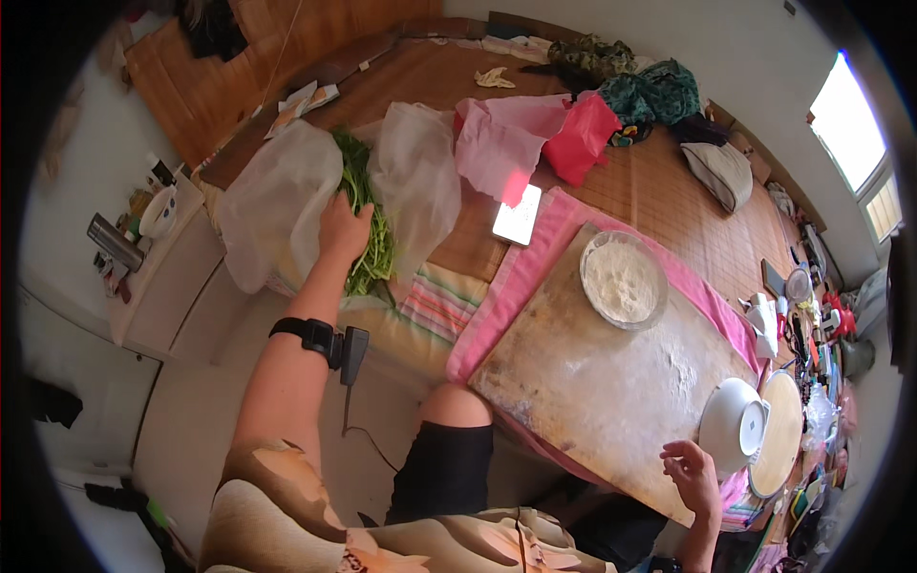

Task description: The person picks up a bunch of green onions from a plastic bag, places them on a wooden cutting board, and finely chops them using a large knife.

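My left hand reaches far out to the left and closes on a bunch of leafy green vegetables. The greens have long thin stems and lie on a spread white translucent plastic bag, with its sides fanned out around them. At the lower right, my right hand hovers by the near edge of a floured wooden board, its fingers loosely bent and apart, holding nothing. Beside it a white bowl rests tipped over, its base showing. A clear glass bowl of flour stands on the board's far part.
A pink towel lies under the board. Beyond it are a white phone-like device and pink plastic bags. A round wooden disc and household clutter line the right. Shelves holding a metal flask stand at left.
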The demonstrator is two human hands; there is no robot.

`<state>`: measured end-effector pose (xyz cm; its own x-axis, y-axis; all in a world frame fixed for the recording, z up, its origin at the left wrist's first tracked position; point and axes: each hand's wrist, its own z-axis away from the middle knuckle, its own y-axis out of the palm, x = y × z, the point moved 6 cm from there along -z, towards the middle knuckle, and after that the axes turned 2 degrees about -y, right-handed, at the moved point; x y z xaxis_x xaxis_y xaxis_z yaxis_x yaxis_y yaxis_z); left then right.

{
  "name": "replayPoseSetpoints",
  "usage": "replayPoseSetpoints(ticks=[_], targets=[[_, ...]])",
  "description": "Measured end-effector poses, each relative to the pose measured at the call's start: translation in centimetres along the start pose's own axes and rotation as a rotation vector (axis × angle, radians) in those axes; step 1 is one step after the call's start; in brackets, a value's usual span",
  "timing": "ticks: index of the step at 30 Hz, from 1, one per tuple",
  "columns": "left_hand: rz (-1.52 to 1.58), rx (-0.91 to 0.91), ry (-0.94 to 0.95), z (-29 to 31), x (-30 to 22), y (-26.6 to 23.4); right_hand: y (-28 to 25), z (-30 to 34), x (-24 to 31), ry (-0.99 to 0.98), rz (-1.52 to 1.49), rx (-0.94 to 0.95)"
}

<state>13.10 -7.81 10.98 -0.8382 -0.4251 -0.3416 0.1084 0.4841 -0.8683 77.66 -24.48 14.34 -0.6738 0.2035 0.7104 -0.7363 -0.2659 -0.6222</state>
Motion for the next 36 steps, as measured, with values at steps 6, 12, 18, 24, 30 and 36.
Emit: replayPoseSetpoints(ticks=[6, 12, 18, 24, 30, 36], targets=[[-0.021, 0.463, -0.479, -1.9, 0.6, 1.0, -1.6, 2.1, -3.7, 0.077, -0.016, -0.041], [-0.173, 0.43, -0.387, -3.2, 0.2, 1.9, -1.3, 2.6, -4.8, 0.129, -0.105, -0.061], [-0.08, 0.665, -0.512, -4.1, 3.5, 3.9, -1.2, 2.1, -6.0, 0.109, -0.128, -0.049], [0.476, 0.412, -0.635, -4.2, 10.2, 6.0, -0.9, 1.3, -5.7, 0.088, -0.097, -0.028], [0.398, 0.502, -0.556, -3.2, 4.8, 5.0, -0.6, 1.3, -5.6, 0.114, -0.098, -0.037], [-0.036, 0.494, -0.475, -2.5, 0.6, 5.5, -0.3, 1.9, -5.5, 0.128, -0.131, -0.038]])
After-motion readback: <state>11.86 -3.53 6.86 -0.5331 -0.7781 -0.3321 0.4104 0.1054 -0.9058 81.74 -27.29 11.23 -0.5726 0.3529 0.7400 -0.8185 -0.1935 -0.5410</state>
